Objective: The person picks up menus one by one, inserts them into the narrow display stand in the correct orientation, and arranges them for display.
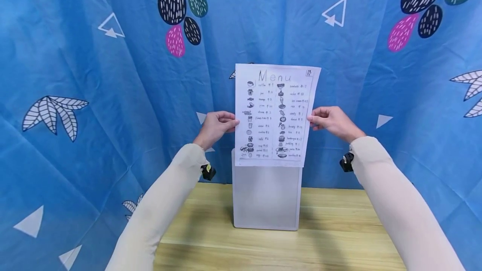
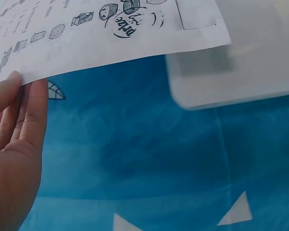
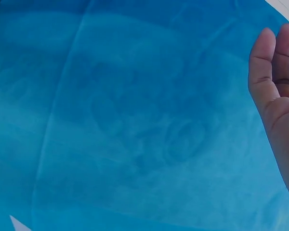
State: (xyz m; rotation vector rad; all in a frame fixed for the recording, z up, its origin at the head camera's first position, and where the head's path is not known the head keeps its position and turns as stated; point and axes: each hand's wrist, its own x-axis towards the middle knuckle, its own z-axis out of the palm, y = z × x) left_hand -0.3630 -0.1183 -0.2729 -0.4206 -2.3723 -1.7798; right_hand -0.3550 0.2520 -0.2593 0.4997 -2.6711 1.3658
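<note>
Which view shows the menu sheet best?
The head view: the menu sheet faces the camera, all four corners showing. The left wrist view catches one cropped part; the right wrist view, only a pale sliver at top right.

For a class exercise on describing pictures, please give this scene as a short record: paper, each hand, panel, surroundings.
Menu sheet: handwritten, with small drawings and prices, held up
Left hand: pinches the sheet's left edge
Right hand: pinches its right edge
Pale panel: stands on the wooden table; sheet overlaps its top in the head view
Backdrop: blue patterned cloth
</note>
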